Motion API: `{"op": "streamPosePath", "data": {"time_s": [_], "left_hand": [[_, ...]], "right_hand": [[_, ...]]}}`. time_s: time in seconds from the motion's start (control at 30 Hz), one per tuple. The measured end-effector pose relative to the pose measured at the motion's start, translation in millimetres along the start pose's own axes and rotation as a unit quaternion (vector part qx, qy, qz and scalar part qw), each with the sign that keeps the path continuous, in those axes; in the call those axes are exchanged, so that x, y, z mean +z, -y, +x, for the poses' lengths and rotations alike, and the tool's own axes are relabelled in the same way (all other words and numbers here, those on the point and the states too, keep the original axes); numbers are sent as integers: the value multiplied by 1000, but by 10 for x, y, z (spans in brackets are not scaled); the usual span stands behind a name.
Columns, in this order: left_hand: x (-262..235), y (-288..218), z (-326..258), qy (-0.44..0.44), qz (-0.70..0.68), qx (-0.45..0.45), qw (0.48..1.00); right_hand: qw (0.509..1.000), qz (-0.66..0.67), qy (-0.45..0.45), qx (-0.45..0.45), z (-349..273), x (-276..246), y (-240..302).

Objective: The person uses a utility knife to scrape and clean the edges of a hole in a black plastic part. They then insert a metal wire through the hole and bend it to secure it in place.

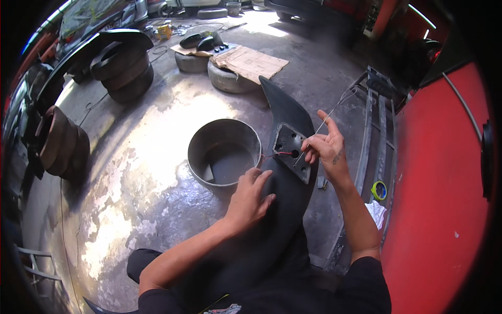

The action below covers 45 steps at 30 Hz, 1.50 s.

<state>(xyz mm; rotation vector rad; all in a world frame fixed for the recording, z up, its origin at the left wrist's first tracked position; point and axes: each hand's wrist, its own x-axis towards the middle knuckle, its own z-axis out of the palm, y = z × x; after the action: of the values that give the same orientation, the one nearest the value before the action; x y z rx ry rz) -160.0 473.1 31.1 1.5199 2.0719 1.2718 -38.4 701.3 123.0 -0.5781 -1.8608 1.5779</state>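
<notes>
A long, dark curved car part [285,183], which looks like a spoiler, lies across my lap with its pointed end away from me. Set into its face is a mounting plate [299,170] with several holes, and a red wire [282,153] comes out near one of them. My right hand [328,149] pinches a thin metal rod or wire [339,103]; its lower end is over the plate. My left hand [248,201] has its fingers apart by the part's left edge and grips nothing visible. Left of the part stands a round metal drum [192,162] with an open top.
Stacked tires [123,78] stand at the far left. Cardboard [253,62] lies over tires [230,81] ahead. To the right are a metal frame [366,131], a yellow tape roll [378,190], a white cloth [375,212] and a large red panel [439,199].
</notes>
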Motion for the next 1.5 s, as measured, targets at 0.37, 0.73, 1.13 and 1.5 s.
{"op": "streamPosePath", "data": {"time_s": [0.37, 0.73, 1.13, 1.5], "left_hand": [[42, 138, -345, 77, -135, -85, 984], [227, 8, -550, 5, -22, -57, 998], [594, -147, -464, -134, 5, 67, 989], [611, -238, -121, -186, -122, 88, 971]], "right_hand": [[998, 49, -39, 5, -518, 50, -56], [989, 116, -84, -27, -1183, 265, -302], [993, 105, 26, 54, -818, -43, -182], [986, 122, 65, 89, -703, -37, -197]]}}
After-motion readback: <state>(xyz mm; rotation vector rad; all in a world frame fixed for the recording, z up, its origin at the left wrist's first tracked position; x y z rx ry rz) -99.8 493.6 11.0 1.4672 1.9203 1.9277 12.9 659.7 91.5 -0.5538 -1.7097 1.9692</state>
